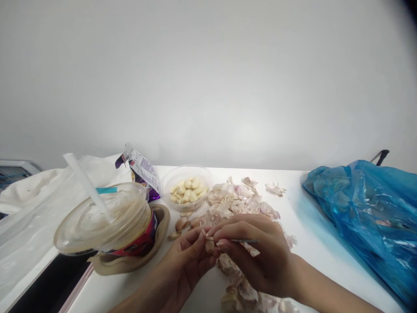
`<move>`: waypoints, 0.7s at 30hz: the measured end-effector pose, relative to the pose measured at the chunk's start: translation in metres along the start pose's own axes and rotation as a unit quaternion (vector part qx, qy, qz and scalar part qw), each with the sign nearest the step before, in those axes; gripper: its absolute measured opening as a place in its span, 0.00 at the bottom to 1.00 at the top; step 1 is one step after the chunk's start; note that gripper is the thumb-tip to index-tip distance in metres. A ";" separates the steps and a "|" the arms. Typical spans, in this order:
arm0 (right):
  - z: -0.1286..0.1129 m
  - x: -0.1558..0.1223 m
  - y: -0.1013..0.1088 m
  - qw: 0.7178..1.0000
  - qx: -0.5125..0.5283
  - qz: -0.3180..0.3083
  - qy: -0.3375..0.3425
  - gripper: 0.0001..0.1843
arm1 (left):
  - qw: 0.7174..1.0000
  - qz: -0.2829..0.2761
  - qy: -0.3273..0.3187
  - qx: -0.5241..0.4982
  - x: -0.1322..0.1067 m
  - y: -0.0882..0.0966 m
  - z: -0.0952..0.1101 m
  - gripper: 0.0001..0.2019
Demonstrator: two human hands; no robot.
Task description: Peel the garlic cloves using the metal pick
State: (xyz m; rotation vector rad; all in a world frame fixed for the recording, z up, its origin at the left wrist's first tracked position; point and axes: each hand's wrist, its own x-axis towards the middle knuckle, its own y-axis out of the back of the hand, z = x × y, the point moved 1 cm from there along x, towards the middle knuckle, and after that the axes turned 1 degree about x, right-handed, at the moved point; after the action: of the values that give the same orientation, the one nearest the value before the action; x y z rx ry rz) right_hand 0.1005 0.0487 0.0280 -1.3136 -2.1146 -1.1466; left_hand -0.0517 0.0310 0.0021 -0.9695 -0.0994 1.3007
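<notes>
My left hand (185, 265) pinches a garlic clove (209, 246) between thumb and fingers, low at the middle of the white table (302, 217). My right hand (257, 256) is closed on a thin metal tool (244, 241) whose tip meets the clove. A clear plastic bowl (169, 179) behind the hands holds several peeled cloves (189, 189). Unpeeled cloves (182, 224) lie just left of my fingers. Papery garlic skins (237, 200) are heaped behind and under my hands.
A lidded plastic drink cup (107, 219) with a straw stands at the left on a cardboard holder. A purple snack packet (140, 167) lies behind it, clear plastic bags (29, 217) at far left. A blue plastic bag (368, 213) fills the right side.
</notes>
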 end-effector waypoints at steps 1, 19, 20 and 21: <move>0.000 0.000 0.000 1.000 0.000 -0.001 0.000 0.06 | 1.000 -0.004 -0.002 0.003 0.000 0.001 0.000 0.05; -0.001 0.001 0.001 1.000 0.003 -0.002 0.006 0.07 | 1.000 0.013 0.003 0.012 0.000 0.000 0.000 0.05; -0.001 0.001 0.001 1.000 0.003 -0.002 0.007 0.07 | 1.000 0.014 0.000 0.012 -0.001 -0.001 0.001 0.06; -0.001 0.001 0.000 1.000 0.003 -0.001 0.009 0.07 | 1.000 0.013 -0.003 0.011 -0.001 -0.001 0.001 0.06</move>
State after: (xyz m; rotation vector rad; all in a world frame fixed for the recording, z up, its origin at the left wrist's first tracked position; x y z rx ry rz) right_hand 0.1003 0.0483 0.0296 -1.2949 -2.1054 -1.1481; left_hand -0.0517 0.0308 0.0040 -0.9497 -0.0771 1.3259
